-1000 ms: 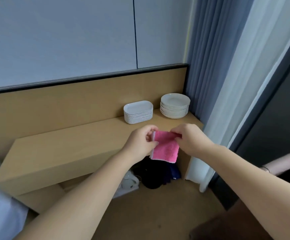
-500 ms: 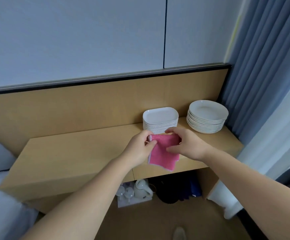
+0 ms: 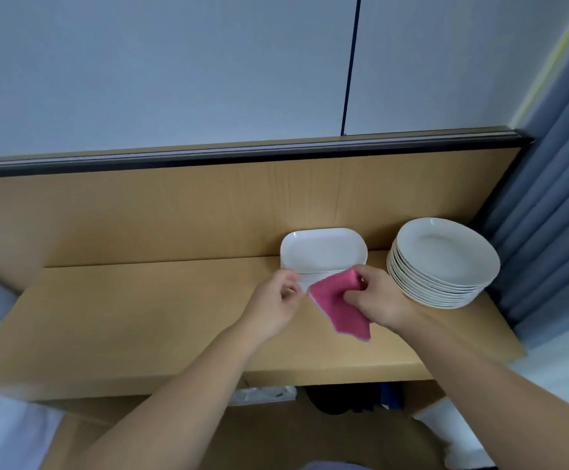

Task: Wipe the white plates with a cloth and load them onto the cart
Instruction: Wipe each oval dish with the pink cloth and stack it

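The right hand grips the cloth, while the left hand, loosely curled and empty, is nearer the oblong plates just beyond, long edge facing both hands.

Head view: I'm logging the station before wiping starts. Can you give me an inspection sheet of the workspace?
Surface: wooden shelf, plates at its right end.
Job's things: oblong plates and round plates in two stacks, side by side and apart; pink cloth in front of the oblong stack; cart not seen.
Clutter: dark bag and white item under the shelf.
Hands: right hand grips the cloth; left hand at its corner, contact unclear.
Cables: nothing seen.
Surroundings: grey wall behind, blue curtain at right.
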A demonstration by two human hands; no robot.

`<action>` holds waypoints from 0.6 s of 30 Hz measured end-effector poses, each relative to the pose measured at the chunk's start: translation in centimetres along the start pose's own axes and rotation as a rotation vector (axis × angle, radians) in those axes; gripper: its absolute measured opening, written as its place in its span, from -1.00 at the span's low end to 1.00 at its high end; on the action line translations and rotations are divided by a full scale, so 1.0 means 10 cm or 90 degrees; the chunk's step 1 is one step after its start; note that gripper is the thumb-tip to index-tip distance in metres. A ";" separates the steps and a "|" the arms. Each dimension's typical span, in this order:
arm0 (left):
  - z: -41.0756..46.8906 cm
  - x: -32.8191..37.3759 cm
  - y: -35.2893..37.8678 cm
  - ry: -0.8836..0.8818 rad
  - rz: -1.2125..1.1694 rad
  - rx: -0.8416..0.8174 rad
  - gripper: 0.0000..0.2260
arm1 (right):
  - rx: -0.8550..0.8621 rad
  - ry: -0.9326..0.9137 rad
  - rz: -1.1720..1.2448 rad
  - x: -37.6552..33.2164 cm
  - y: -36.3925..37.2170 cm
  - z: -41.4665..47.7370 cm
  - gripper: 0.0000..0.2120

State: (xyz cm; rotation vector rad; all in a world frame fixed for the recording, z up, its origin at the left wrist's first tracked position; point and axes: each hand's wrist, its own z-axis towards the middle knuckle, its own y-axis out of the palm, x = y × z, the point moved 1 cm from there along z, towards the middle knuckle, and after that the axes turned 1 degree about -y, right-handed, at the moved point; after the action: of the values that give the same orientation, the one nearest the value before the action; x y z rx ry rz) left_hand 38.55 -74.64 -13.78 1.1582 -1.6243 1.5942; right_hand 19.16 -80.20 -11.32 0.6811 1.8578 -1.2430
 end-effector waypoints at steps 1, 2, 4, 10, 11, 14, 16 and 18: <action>0.09 -0.04 -0.03 -0.014 0.018 0.014 -0.82 | -0.003 0.010 -0.029 0.04 -0.01 0.07 -0.90; 0.18 -0.09 -0.06 -0.024 0.034 0.024 -0.82 | -0.005 0.022 -0.051 0.08 -0.02 0.14 -0.90; 0.37 -0.18 -0.12 -0.043 0.056 0.036 -0.82 | 0.011 0.048 -0.076 0.15 -0.04 0.27 -0.91; 0.90 -0.37 -0.26 -0.046 0.141 0.011 -0.86 | 0.101 0.169 -0.099 0.25 -0.03 0.54 -0.86; 1.01 -0.40 -0.27 -0.039 0.154 0.000 -0.87 | 0.109 0.183 -0.109 0.27 -0.03 0.60 -0.86; 1.31 -0.49 -0.28 -0.042 0.188 -0.025 -0.99 | 0.126 0.202 -0.118 0.32 -0.03 0.79 -0.87; 1.46 -0.54 -0.23 -0.061 0.199 -0.038 -0.86 | 0.129 0.217 -0.109 0.35 -0.04 0.90 -0.85; 1.58 -0.56 -0.17 -0.084 0.205 -0.051 -0.75 | 0.116 0.232 -0.087 0.38 -0.06 1.03 -0.85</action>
State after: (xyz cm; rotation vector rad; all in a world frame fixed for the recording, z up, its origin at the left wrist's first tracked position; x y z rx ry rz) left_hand 45.22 -88.94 -19.71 1.0184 -2.0248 1.6551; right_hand 19.80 -89.93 -16.44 0.9433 2.1324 -1.4652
